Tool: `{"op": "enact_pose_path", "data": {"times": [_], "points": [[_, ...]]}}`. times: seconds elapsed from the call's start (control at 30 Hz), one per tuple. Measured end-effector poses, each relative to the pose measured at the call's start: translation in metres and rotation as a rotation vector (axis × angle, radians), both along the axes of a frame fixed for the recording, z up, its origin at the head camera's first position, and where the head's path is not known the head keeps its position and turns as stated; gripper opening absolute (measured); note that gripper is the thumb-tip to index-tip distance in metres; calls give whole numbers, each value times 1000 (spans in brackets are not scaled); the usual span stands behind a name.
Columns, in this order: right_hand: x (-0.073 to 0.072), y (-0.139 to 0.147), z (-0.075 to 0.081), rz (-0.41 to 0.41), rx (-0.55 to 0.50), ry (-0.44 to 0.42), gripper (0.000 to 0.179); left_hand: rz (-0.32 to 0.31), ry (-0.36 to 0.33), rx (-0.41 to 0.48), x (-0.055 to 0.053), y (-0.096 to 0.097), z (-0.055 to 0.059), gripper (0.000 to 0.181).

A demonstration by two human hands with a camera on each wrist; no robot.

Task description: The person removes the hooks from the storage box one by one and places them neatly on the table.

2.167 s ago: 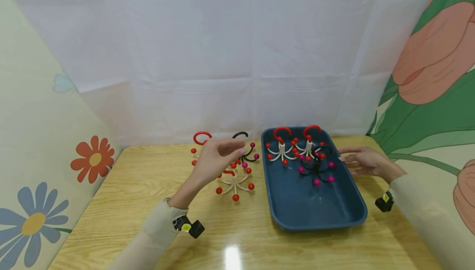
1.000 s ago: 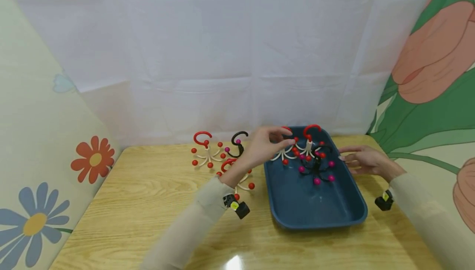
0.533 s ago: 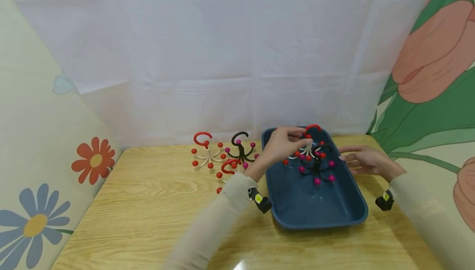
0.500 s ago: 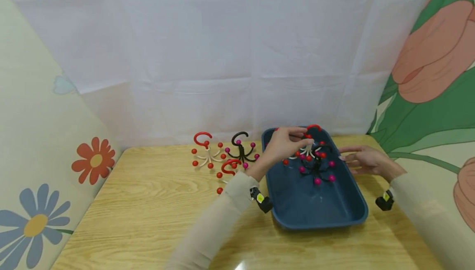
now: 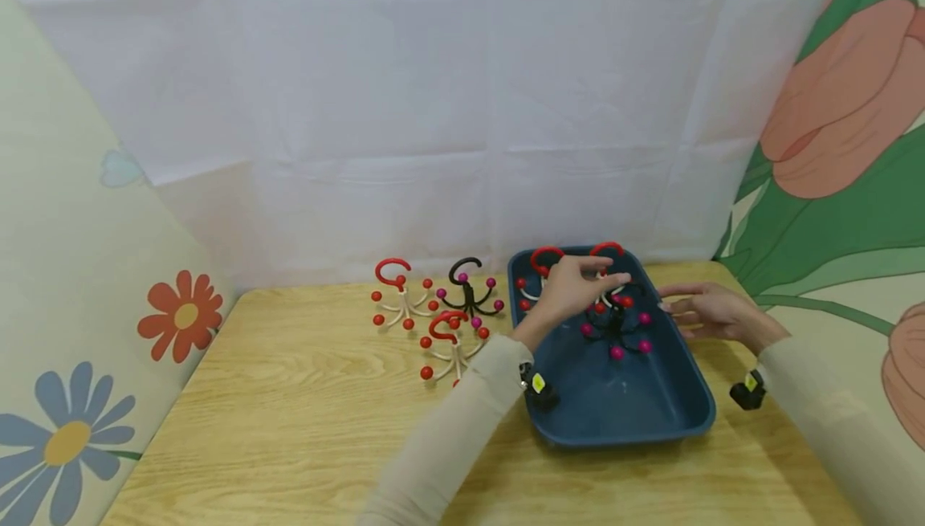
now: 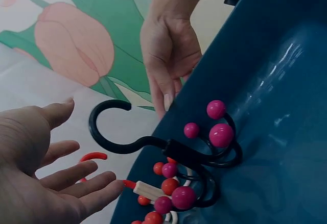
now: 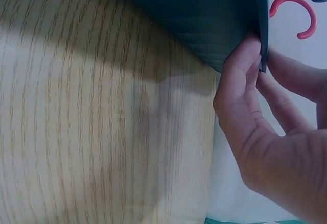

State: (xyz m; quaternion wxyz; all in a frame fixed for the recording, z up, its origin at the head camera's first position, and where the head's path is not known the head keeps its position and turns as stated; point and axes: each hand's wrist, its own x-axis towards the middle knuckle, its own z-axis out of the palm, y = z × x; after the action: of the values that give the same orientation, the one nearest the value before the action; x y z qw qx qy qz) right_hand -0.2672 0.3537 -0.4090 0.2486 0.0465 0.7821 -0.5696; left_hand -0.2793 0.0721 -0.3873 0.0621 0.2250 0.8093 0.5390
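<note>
My left hand (image 5: 569,289) is over the blue tray (image 5: 621,407), thumb and fingers spread. In the left wrist view, a black multi-arm hanging hook (image 6: 173,151) with magenta balls has its curved top between thumb and fingers, seemingly untouched. Behind it in the tray are two white hanging hooks with red tops and red balls, one at the left (image 5: 547,252) and one partly hidden by my left hand (image 5: 609,246). At the tray's right edge, my right hand (image 5: 711,313) pinches the rim; the right wrist view shows its fingers beneath the rim and its thumb across from them.
Left of the tray, on the wooden table (image 5: 303,413), stand two white hanging hooks with red tops, one farther back (image 5: 403,299) and one nearer (image 5: 455,349). A black hanging hook (image 5: 469,295) stands beside them. A white cloth (image 5: 361,108) hangs behind.
My left hand has moved right, from above the table hooks to the black hook in the tray, with nothing in it. My right hand stays at the rim; the hooks have not moved.
</note>
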Motion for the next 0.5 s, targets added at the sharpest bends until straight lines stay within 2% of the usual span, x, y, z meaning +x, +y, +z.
{"op": "enact_pose_path", "data": {"times": [0.2, 0.5], "points": [[1, -1, 1, 11, 1, 0, 68, 24, -8, -21, 2, 6, -9, 46], [1, -1, 1, 4, -2, -6, 67, 23, 89, -4, 4, 16, -19, 32]]}}
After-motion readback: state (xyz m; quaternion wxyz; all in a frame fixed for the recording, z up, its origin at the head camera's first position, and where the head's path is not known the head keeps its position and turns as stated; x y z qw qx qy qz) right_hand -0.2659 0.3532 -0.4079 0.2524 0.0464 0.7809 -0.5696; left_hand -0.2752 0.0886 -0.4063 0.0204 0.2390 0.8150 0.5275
